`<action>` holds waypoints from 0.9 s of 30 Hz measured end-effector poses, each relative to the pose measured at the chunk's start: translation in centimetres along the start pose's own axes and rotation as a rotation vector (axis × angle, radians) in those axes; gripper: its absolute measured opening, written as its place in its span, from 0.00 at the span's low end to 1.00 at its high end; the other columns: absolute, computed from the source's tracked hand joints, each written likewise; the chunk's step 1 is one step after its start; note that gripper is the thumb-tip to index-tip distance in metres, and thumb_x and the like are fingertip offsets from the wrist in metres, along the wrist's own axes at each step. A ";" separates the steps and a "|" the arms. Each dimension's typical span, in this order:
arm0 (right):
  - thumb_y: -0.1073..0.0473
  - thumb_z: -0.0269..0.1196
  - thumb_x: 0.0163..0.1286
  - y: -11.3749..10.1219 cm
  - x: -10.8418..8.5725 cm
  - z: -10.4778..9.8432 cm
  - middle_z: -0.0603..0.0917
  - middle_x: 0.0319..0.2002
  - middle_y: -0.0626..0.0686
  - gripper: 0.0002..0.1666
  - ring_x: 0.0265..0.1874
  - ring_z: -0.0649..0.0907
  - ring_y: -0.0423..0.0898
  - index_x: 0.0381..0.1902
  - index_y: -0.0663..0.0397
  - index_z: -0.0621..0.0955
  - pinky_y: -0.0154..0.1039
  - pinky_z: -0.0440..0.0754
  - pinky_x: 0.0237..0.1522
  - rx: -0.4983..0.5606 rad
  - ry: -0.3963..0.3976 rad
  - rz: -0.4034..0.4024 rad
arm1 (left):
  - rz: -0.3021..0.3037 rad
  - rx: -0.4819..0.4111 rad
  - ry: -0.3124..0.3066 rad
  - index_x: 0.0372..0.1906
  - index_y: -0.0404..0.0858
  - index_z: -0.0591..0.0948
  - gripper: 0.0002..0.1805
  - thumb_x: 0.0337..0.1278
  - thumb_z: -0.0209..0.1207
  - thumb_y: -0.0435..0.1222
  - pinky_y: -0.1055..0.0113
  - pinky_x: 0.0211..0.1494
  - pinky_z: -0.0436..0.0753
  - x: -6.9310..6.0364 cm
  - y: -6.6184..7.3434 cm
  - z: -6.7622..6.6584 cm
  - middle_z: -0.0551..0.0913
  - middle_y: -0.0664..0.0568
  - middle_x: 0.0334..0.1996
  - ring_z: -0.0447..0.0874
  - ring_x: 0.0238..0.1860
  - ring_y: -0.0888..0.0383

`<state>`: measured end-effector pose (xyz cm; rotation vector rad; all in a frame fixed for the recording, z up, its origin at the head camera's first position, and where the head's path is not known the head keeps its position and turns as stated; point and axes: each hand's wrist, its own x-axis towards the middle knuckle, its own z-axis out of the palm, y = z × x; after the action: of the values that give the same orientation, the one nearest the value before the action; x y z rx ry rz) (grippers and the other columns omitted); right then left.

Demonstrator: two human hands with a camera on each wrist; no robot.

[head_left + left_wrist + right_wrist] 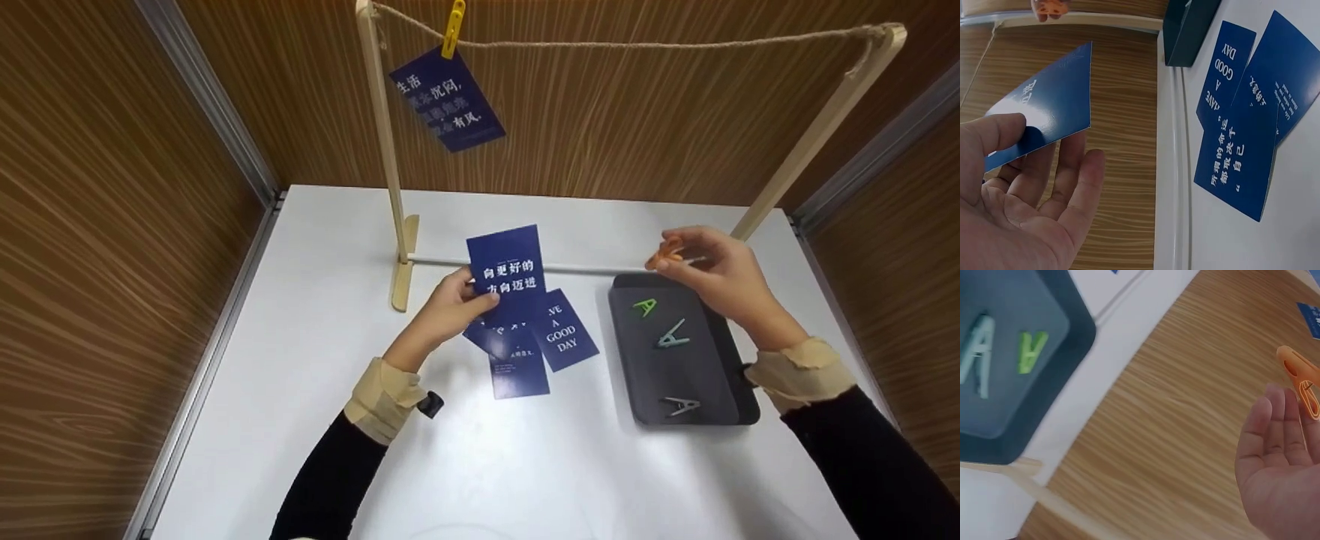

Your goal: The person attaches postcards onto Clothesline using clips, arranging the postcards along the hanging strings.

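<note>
My left hand [450, 306] pinches a dark blue card [510, 262] with white lettering, thumb on its printed face, raised over the table. Below it several similar blue cards [568, 334] overlap on the white surface; the left wrist view shows one card [1235, 163] on top of the others. My right hand [716, 266] holds an orange clothespin [1297, 368] by its fingers, above the far end of a dark tray [649, 382]. In that tray lie a green clothespin [645, 306], a pale blue clothespin [673, 335] and a grey clothespin [681, 406].
A wooden frame [386, 150] stands at the back with a twine line [622, 44] strung across its top. From the line's left part a yellow clothespin [452, 30] hangs another blue card [450, 101], tilted. Wood-grain panels [120, 225] enclose the table [285, 420].
</note>
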<state>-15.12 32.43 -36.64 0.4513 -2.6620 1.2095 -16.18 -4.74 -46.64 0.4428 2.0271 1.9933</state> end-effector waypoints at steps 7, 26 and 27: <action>0.56 0.71 0.65 -0.6 3.5 -0.5 0.86 0.45 0.54 0.22 0.39 0.83 0.32 0.57 0.53 0.82 0.22 0.79 0.40 -0.076 -0.017 -0.039 | -0.001 -0.003 0.028 0.65 0.28 0.69 0.25 0.65 0.57 0.29 0.54 0.46 0.87 1.5 1.4 0.5 0.83 0.36 0.50 0.86 0.43 0.52; 0.47 0.70 0.65 -8.5 9.1 -2.3 0.86 0.44 0.48 0.27 0.38 0.83 0.37 0.58 0.53 0.81 0.25 0.77 0.39 -0.186 -0.078 -0.174 | -0.002 -0.217 0.059 0.66 0.29 0.68 0.25 0.66 0.57 0.29 0.56 0.54 0.85 4.8 5.2 1.4 0.81 0.35 0.56 0.84 0.52 0.48; 0.47 0.71 0.64 -8.8 9.4 -2.3 0.86 0.44 0.49 0.27 0.38 0.83 0.37 0.57 0.53 0.81 0.25 0.78 0.39 -0.180 -0.079 -0.183 | -0.004 -0.225 0.059 0.66 0.30 0.68 0.25 0.66 0.56 0.29 0.56 0.54 0.85 4.8 5.3 1.4 0.80 0.36 0.56 0.84 0.53 0.47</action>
<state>-20.76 26.86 -26.27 0.7069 -2.6932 0.9090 -19.86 -1.47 -41.22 0.3349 1.8044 2.2236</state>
